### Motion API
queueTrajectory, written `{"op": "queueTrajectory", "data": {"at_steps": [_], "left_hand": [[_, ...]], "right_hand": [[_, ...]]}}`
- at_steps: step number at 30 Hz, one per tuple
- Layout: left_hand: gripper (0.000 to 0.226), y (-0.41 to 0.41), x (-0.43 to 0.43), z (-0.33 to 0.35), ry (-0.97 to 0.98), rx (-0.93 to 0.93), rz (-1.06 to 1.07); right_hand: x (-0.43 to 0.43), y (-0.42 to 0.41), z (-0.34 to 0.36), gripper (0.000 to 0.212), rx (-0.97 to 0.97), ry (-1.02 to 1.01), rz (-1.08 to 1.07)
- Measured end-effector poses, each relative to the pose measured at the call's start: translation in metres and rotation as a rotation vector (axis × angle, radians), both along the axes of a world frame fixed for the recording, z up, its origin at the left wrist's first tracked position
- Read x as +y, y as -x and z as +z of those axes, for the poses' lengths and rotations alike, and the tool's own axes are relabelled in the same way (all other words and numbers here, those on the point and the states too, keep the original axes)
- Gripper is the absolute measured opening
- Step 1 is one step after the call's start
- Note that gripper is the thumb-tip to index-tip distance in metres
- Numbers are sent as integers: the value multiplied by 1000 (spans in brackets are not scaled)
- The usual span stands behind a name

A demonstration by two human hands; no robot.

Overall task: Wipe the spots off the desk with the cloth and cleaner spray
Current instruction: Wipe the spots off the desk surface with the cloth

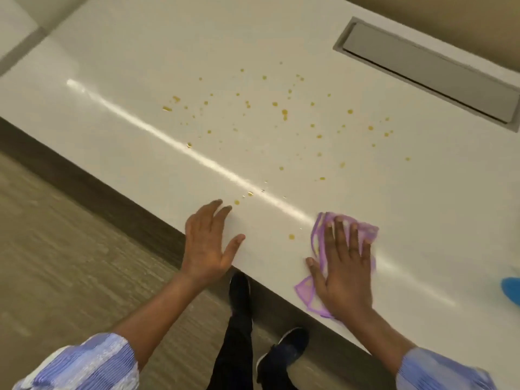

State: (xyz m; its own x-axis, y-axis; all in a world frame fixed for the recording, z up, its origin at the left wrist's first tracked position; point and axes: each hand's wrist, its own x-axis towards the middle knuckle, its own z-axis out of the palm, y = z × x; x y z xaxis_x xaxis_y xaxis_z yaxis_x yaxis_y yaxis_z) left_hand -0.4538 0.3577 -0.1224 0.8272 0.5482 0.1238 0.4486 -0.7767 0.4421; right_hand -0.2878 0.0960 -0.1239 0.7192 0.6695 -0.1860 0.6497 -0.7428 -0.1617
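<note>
The left hand (pixel 209 243) rests open and flat at the white counter (pixel 140 66) edge, yellow spots (pixel 284 112) untouched beyond, while the right hand (pixel 344 266), fingers spread, presses the purple cloth (pixel 365 230) flat; sweep forward through them, firm and overlapping.

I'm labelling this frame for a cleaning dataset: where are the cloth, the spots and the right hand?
cloth (pixel 363 230): head view, purple far edge beyond the fingertips.
spots (pixel 284 112): head view, one large yellow drop mid-desk.
right hand (pixel 347 277): head view, back of the hand.
</note>
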Motion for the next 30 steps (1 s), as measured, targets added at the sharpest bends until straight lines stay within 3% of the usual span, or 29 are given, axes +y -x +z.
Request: {"op": "queueTrajectory", "data": {"at_steps": [5, 10, 19, 25, 30], "left_hand": [[66, 10, 140, -3, -54, 23, 400], [60, 3, 224, -10, -101, 63, 514], [64, 4, 233, -18, -109, 17, 537], [67, 2, 235, -23, -133, 55, 532], [68, 2, 236, -24, -146, 61, 534]], "right_hand": [[145, 23, -4, 79, 31, -57, 180], [277, 33, -8, 75, 40, -143, 411], [465, 3, -2, 64, 19, -153, 763], [574, -48, 9, 62, 6, -88, 743], [575, -58, 12, 63, 9, -103, 711]]}}
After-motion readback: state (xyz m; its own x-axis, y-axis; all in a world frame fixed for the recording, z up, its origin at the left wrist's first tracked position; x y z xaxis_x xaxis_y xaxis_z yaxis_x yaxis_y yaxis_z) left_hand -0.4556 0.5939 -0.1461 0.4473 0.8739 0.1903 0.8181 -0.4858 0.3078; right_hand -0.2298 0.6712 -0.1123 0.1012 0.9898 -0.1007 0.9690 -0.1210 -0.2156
